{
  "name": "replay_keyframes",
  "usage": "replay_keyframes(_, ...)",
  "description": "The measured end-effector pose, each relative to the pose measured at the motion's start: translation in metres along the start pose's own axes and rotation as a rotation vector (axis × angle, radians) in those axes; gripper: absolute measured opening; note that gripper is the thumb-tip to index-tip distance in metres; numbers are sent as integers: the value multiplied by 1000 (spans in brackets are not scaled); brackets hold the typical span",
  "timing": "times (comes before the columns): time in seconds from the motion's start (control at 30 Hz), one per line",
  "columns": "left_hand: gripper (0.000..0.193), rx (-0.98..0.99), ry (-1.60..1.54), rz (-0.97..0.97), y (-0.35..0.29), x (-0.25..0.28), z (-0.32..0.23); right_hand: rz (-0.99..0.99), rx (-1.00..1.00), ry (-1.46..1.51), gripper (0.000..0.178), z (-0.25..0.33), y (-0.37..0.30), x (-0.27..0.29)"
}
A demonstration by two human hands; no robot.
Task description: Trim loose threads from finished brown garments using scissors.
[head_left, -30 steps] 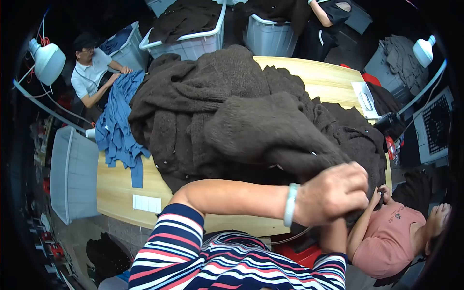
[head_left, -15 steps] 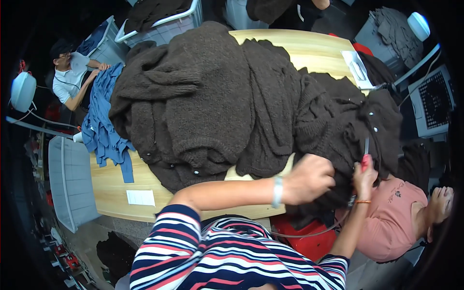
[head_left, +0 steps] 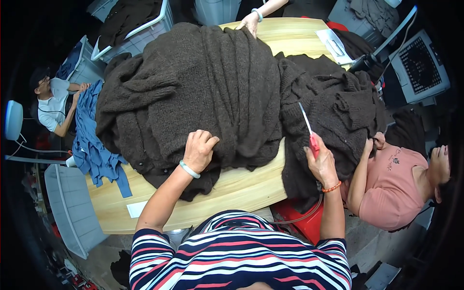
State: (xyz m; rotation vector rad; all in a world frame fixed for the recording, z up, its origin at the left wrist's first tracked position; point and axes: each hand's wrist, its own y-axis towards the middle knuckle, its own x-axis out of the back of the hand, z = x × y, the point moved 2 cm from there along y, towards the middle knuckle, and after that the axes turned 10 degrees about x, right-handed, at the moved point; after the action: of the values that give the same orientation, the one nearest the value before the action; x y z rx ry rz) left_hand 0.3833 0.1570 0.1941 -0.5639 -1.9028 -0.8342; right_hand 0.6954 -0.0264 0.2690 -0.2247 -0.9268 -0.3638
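A large heap of dark brown knitted sweaters point(head_left: 188, 92) covers the middle of the table. My left hand point(head_left: 199, 152), with a pale bangle at its wrist, has its fingers curled into the near side of a sweater in this heap. In my right hand point(head_left: 323, 163) are red-handled scissors point(head_left: 314, 144), their narrow blades pointing up and away over another dark knitted pile point(head_left: 333, 104) on the right. The blades look together, and they hang over the cloth. My palm hides part of the handle.
At the right a person in a pink top point(head_left: 394, 188) holds the right-hand pile's edge. Another person's hand point(head_left: 250, 23) touches the heap's far side. A person on the left handles blue garments point(head_left: 89, 133). Bins, a lamp point(head_left: 13, 120) and a red stool point(head_left: 302, 222) surround the wooden table point(head_left: 241, 191).
My left hand has moved left from near the right pile onto the middle heap. My right hand has shifted left with the scissors. A co-worker's hand now reaches the heap's far side.
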Motion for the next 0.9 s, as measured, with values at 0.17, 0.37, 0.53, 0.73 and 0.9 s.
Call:
replay_keyframes(0.17, 43, 102, -94, -110, -3, 73, 5, 70, 53, -4, 45, 13, -1, -16)
replay_keyframes(0.37, 45, 298, 114, -472, -35, 173, 76, 91, 73, -26, 46, 19, 1, -20)
replay_keyframes(0.53, 40, 482, 168, -385, -79, 119, 143, 88, 143, 10, 45, 27, 1, -22)
replay_keyframes(0.73, 54, 460, 245, -69, -44, 101, 83, 199, 291, 43, 45, 55, -3, -30)
replay_keyframes(0.9, 77, 440, 190, 187, -16, 145, 4, 242, 290, 3, 47, 46, 3, -42)
